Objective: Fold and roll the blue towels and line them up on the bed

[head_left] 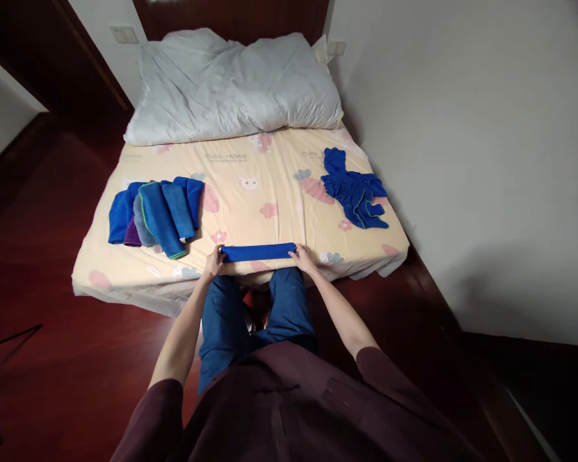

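Observation:
A blue cloth (pixel 257 252), folded into a long narrow strip, lies crosswise near the front edge of the bed. My left hand (pixel 214 262) grips its left end, and my right hand (pixel 301 258) pinches the right end. To the left, several rolled or folded cloths (pixel 158 215) in blue, grey and purple lie side by side, overlapping. On the right of the bed is a loose, crumpled heap of blue cloth (pixel 354 189) with green edging.
The bed (pixel 250 212) has a yellow patterned sheet. A grey-white quilt (pixel 236 90) is bunched at its far end. A white wall (pixel 462 160) stands to the right. Dark red floor (pixel 101 359) and a thin black stand (pixel 12 337) show at lower left.

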{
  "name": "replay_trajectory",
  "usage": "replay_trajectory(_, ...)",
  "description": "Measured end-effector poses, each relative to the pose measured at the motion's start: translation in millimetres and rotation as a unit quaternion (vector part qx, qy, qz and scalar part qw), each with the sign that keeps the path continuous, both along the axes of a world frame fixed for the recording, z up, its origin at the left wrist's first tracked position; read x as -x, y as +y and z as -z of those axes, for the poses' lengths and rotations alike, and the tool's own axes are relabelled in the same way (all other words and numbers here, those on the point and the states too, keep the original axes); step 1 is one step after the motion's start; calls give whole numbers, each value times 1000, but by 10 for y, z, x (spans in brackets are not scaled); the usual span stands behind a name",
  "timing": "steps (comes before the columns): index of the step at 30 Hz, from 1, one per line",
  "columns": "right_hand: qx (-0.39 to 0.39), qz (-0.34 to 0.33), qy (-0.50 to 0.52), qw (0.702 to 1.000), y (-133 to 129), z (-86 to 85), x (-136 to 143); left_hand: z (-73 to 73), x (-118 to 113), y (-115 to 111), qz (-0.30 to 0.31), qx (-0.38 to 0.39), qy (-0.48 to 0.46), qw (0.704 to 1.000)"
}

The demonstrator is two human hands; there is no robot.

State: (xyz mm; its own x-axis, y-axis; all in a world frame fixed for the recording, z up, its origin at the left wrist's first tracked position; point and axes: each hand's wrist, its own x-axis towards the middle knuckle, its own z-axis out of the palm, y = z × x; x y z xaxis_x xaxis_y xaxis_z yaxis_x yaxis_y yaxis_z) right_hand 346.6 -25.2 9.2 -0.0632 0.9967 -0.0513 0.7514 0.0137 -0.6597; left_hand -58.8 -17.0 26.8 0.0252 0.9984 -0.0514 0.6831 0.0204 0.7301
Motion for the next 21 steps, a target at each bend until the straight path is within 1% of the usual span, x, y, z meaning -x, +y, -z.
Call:
replay_trajectory(4,-2,3,-15,1000,23,-23,7,-8,-10,49,-4,-2,16,1000)
replay_trajectory(9,8,11,11,1000,41,-34,18,12,-10,69,-11,-2,21,1000)
replay_trajectory(14,2,14,3,1000,55,-20,21,34,-7,74,-12,-2,25,1000)
replay_trajectory(19,27,22,28,999,101,24,11,26,-23,91,-11,-17,43,999)
replay_trajectory(21,48,35,34,998,125,31,9,18,-31,102,-12,-19,52,998)
